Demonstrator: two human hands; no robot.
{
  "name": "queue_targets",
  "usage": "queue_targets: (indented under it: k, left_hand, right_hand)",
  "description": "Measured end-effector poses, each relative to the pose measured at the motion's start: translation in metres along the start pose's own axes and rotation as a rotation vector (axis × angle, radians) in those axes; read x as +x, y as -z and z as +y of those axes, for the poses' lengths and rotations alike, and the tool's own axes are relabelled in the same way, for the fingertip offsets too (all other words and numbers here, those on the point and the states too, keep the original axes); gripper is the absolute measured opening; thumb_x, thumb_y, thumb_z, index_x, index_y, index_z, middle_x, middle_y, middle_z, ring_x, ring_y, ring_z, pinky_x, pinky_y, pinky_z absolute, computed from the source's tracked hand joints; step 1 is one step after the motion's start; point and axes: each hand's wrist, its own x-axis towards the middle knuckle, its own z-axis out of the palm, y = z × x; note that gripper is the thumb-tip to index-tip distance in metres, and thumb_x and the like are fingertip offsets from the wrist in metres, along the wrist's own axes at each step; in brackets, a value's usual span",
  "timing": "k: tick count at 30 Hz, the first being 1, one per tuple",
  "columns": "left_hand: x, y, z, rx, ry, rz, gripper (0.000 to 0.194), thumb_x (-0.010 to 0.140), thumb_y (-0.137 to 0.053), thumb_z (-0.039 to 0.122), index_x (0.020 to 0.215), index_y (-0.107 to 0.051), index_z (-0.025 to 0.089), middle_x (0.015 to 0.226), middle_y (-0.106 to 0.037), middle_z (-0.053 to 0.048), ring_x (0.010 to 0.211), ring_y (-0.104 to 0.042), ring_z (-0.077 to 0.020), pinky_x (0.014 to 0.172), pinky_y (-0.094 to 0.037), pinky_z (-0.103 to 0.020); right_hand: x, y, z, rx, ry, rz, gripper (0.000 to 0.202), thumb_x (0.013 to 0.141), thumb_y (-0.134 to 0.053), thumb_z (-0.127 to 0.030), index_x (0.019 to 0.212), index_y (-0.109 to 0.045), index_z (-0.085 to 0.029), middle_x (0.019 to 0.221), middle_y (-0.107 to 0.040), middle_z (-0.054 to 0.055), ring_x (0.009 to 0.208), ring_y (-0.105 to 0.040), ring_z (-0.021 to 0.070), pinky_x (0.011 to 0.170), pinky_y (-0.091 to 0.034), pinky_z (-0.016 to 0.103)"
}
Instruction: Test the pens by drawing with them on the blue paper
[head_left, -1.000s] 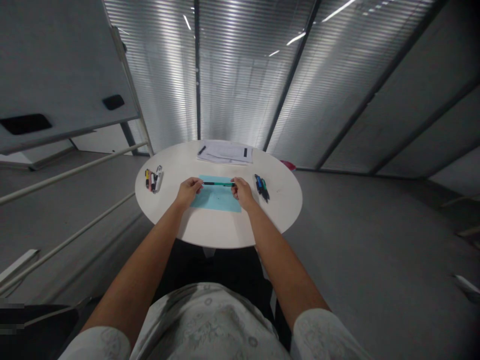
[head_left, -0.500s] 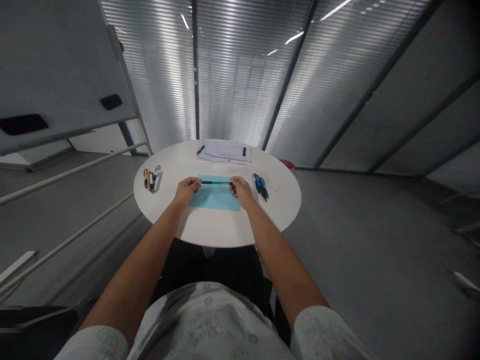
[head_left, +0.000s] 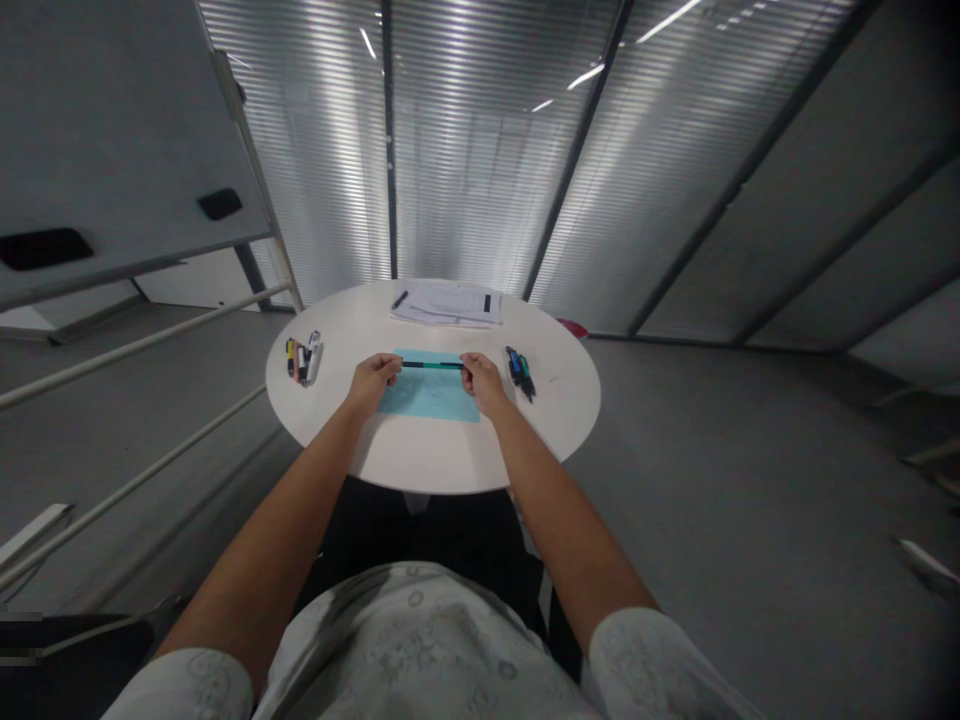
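Note:
A slim green and black pen [head_left: 433, 366] is held level between both hands, above a light blue sheet [head_left: 431, 400] on the round white table [head_left: 435, 465]. My left hand [head_left: 373, 381] pinches its black left end. Around the right end, the fingers of my right hand [head_left: 484, 380] are closed. Both tips of the pen are hidden by the fingers. To the right of my right hand lies a small group of blue, green and black pens [head_left: 520, 374]. Several markers [head_left: 303, 360], among them yellow, red and white ones, lie left of my left hand.
A stack of printed papers [head_left: 446, 303] lies at the table's far side, with a dark pen [head_left: 400, 299] on its left corner. A whiteboard [head_left: 127, 120] on a pale metal frame [head_left: 150, 340] stands at the left. Glass partitions with blinds [head_left: 465, 180] rise behind the table.
The pen appears rolled between my fingers: a light and reddish marking on its right part no longer shows, and a dark strip shows there instead. Both hands stay in place.

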Motion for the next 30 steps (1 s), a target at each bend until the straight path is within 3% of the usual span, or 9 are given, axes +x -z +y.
queue_targets:
  k: [6,15,19,24,30]
  left_hand:
    - [0.0025,0.0004,-0.0049,0.010,-0.010,0.021,0.030,0.068,-0.072,0.044,0.073,-0.067,0.015,0.061,-0.057,0.000,0.053,-0.046,-0.0090,0.055,-0.035,-0.025]
    - [0.0026,-0.0007,-0.0019,-0.067,0.036,0.010,0.032,0.057,-0.077,0.036,0.079,-0.068,0.015,0.059,-0.056,0.002,0.052,-0.046,-0.0090,0.054,-0.035,-0.024]
    - [0.0036,0.0003,-0.0044,-0.086,0.020,0.019,0.030,0.060,-0.076,0.038,0.078,-0.067,0.016,0.064,-0.059,0.000,0.053,-0.048,-0.0091,0.055,-0.038,-0.025]
    - [0.0038,0.0019,-0.0076,-0.050,-0.009,0.028,0.027,0.067,-0.073,0.041,0.070,-0.065,0.016,0.058,-0.055,0.001,0.053,-0.048,-0.0094,0.055,-0.038,-0.024]
    - [0.0025,0.0008,-0.0047,-0.072,0.024,0.037,0.028,0.062,-0.075,0.039,0.075,-0.066,0.015,0.064,-0.059,0.000,0.053,-0.047,-0.0089,0.055,-0.037,-0.024]
  right_hand:
    - [0.0014,0.0022,0.0026,0.009,0.004,0.003,0.028,0.070,-0.070,-0.041,0.079,-0.054,-0.020,0.046,-0.048,-0.009,0.036,-0.039,0.0046,0.036,-0.021,0.016]
    - [-0.0030,-0.0003,-0.0048,0.033,-0.022,0.020,0.026,0.072,-0.070,-0.039,0.077,-0.054,-0.019,0.056,-0.056,-0.006,0.040,-0.043,0.0046,0.036,-0.023,0.017]
    - [-0.0026,-0.0002,-0.0033,0.013,-0.007,0.007,0.027,0.071,-0.070,-0.041,0.078,-0.055,-0.019,0.063,-0.058,-0.006,0.041,-0.044,0.0037,0.036,-0.023,0.017]
    - [-0.0030,0.0001,-0.0018,-0.016,0.023,-0.016,0.024,0.068,-0.070,-0.035,0.077,-0.055,-0.019,0.065,-0.059,-0.006,0.041,-0.044,0.0034,0.037,-0.023,0.017]
    - [-0.0023,0.0005,-0.0014,-0.003,0.026,-0.019,0.025,0.063,-0.071,-0.034,0.078,-0.057,-0.019,0.064,-0.059,-0.006,0.042,-0.046,0.0040,0.037,-0.023,0.018]
